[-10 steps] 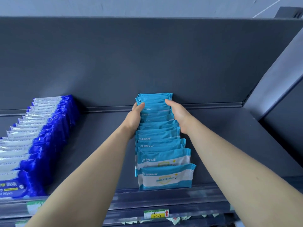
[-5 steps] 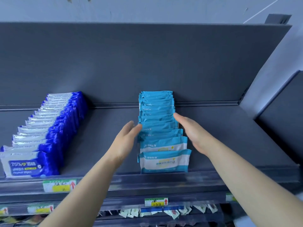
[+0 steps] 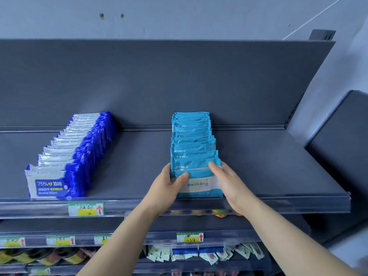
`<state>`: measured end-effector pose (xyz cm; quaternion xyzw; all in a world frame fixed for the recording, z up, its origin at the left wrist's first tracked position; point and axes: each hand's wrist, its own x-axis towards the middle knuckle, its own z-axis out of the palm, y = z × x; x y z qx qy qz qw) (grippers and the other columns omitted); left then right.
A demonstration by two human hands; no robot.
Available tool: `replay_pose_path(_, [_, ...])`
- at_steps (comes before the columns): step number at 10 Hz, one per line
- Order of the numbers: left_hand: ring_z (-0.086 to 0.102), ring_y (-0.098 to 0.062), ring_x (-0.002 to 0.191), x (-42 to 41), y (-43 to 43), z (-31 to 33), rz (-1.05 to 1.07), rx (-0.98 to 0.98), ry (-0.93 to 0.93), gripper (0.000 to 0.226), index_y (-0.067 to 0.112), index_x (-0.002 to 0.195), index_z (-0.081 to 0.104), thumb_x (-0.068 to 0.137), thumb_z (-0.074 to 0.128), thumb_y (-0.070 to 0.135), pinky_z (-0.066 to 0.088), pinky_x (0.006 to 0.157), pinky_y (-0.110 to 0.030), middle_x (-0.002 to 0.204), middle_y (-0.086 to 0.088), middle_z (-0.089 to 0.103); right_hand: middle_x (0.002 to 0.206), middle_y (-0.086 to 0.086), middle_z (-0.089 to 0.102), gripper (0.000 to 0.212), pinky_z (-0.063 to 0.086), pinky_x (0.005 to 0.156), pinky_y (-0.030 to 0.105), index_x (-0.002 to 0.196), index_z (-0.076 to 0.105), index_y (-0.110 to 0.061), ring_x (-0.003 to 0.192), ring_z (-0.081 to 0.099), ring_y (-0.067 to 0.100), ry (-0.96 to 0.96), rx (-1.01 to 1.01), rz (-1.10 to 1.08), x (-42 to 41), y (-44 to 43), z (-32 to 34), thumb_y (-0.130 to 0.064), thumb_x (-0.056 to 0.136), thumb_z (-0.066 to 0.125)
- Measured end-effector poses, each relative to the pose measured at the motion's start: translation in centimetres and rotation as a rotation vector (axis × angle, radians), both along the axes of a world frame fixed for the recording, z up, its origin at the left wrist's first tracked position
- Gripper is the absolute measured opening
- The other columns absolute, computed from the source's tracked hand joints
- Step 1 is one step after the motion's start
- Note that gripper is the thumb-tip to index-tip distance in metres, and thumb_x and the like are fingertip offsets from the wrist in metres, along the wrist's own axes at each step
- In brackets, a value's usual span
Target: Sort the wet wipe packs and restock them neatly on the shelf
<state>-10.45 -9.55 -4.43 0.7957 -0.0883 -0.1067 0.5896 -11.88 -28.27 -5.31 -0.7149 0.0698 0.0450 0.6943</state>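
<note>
Wipes stand upright in a teal row (image 3: 192, 136) that runs from the back panel to the front lip of the shelf (image 3: 268, 172). The front pack (image 3: 199, 186) sits at that lip, held between both hands. The left hand (image 3: 166, 188) grips its left edge with the thumb across its face. The right hand (image 3: 229, 184) clasps its right edge, one finger hooked over the top. Well apart to the left stands a blue row (image 3: 79, 148), with a price tag (image 3: 86, 209) on the rail beneath it. Sachets (image 3: 209, 255) lie on a lower shelf.

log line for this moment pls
left hand grips front teal pack | right hand grips it too | teal row on shelf | blue row untouched
</note>
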Motion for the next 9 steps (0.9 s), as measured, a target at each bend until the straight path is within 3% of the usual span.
replay_pose_path(2, [0.066, -0.001, 0.096, 0.6, 1.1, -0.6, -0.01, 0.102, -0.044, 0.026, 0.026, 0.116, 0.058, 0.091, 0.062, 0.034, 0.057, 0.085, -0.032, 0.108, 0.016, 0.069, 0.117, -0.02, 0.062, 0.043, 0.049, 0.073, 0.014, 0.136, 0.038, -0.036, 0.098, 0.062, -0.006, -0.052, -0.199, -0.083, -0.6, 0.2, 0.5, -0.045, 0.096, 0.049])
replay_pose_path(4, [0.066, -0.002, 0.092, 1.1, 0.9, -0.7, -0.012, 0.185, -0.075, 0.021, 0.024, 0.109, 0.059, 0.092, 0.059, 0.037, 0.057, 0.08, -0.029, 0.104, 0.015, 0.068, 0.117, -0.011, 0.061, 0.045, 0.052, 0.078, 0.026, 0.138, 0.032, -0.03, 0.099, 0.061, 0.004, -0.042, -0.37, -0.149, -0.4, 1.2, 0.4, -0.042, 0.097, 0.046])
replay_pose_path(6, [0.063, -0.004, 0.098, 2.1, 1.9, -0.9, -0.057, 0.252, -0.104, 0.033, 0.024, 0.117, 0.058, 0.089, 0.062, 0.042, 0.056, 0.085, -0.03, 0.112, 0.013, 0.067, 0.106, -0.012, 0.062, 0.034, 0.052, 0.07, 0.025, 0.122, 0.044, -0.023, 0.09, 0.061, 0.003, -0.025, -0.417, -0.223, -0.7, 1.6, 0.9, -0.042, 0.095, 0.052])
replay_pose_path(7, [0.059, -0.004, 0.108, 2.1, 3.3, -1.1, -0.023, 0.289, -0.148, 0.047, 0.018, 0.131, 0.053, 0.09, 0.063, 0.038, 0.05, 0.091, -0.02, 0.124, 0.007, 0.063, 0.101, -0.016, 0.06, 0.039, 0.05, 0.064, 0.02, 0.123, 0.044, -0.021, 0.087, 0.061, 0.001, -0.038, -0.422, -0.301, -1.2, 1.6, 1.0, -0.04, 0.092, 0.058])
replay_pose_path(8, [0.058, -0.009, 0.112, 1.3, 4.4, -1.5, -0.064, 0.391, -0.214, 0.047, 0.018, 0.134, 0.051, 0.092, 0.058, 0.039, 0.046, 0.095, -0.021, 0.126, 0.006, 0.061, 0.113, -0.007, 0.062, 0.04, 0.042, 0.055, 0.011, 0.127, 0.046, -0.016, 0.083, 0.056, -0.005, -0.025, -0.503, -0.305, -1.8, 2.3, 0.5, -0.039, 0.095, 0.052])
replay_pose_path(9, [0.059, -0.014, 0.108, 0.6, 5.4, -1.1, -0.205, 0.468, -0.3, 0.034, 0.02, 0.125, 0.055, 0.095, 0.054, 0.035, 0.048, 0.096, -0.031, 0.119, 0.005, 0.064, 0.128, 0.0, 0.058, 0.05, 0.042, 0.059, 0.014, 0.137, 0.038, -0.013, 0.087, 0.056, 0.0, 0.054, -0.61, -0.289, -2.3, 2.4, 1.5, -0.041, 0.097, 0.048])
